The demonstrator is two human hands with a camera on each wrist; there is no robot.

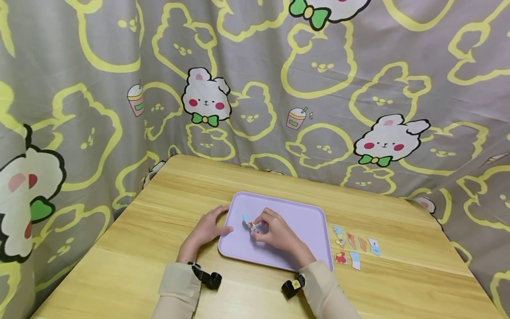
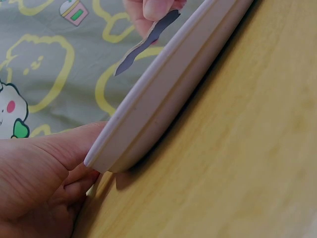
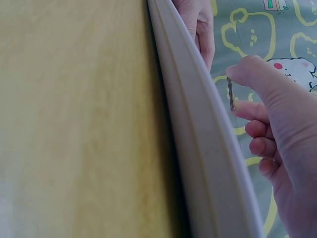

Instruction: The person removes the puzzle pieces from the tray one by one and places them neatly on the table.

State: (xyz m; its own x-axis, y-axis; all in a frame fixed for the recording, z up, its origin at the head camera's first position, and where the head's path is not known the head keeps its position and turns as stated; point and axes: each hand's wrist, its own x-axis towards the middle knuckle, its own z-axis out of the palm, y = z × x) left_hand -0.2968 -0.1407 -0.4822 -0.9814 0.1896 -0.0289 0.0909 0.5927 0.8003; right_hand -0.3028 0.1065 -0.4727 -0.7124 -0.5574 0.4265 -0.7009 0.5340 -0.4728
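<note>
A lilac tray [image 1: 287,208] lies on the wooden table. My left hand [image 1: 208,227] holds its left edge, the thumb over the rim and the fingers outside; the left wrist view shows this hand [image 2: 44,173] at the tray's corner. Above the tray's left part, my right hand [image 1: 275,230] pinches a small, flat, colourful puzzle piece [image 1: 253,227], with a light blue end sticking out. Seen from the left wrist, the puzzle piece [image 2: 143,47] is thin with a wavy edge. In the right wrist view, thumb and forefinger of the right hand [image 3: 292,124] grip it edge-on.
To the right of the tray, several loose puzzle pieces [image 1: 351,240] lie on the table [image 1: 406,274], some blue, orange and red. A patterned grey curtain [image 1: 255,66] hangs behind and beside the table.
</note>
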